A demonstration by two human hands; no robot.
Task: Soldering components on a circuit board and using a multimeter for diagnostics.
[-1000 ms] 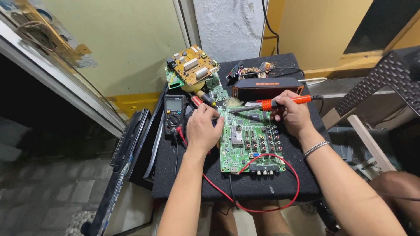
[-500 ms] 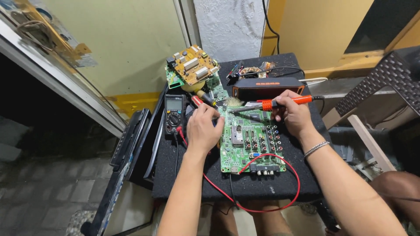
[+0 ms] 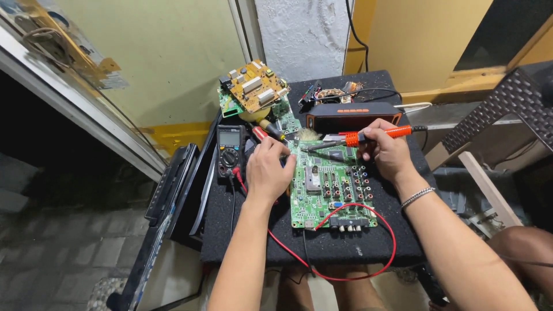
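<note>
Orange soldering iron (image 3: 377, 133) in right hand's (image 3: 385, 151) closed grip; left hand (image 3: 268, 168), fingers curled, should brace green board (image 3: 328, 187) steadily.

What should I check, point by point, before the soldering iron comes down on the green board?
1. Right hand has the orange soldering iron in a firm grip: ok.
2. Iron tip aimed at the upper left part of the green circuit board: ok; whether it touches a joint, cannot tell.
3. Left hand steadies the board at its left edge: ok.
4. Left fingers near the tip: not ok, they look close.
5. Red wire looped over the lower board, away from the tip: ok.
6. Multimeter lies left of the board, clear of the iron: ok.
</note>
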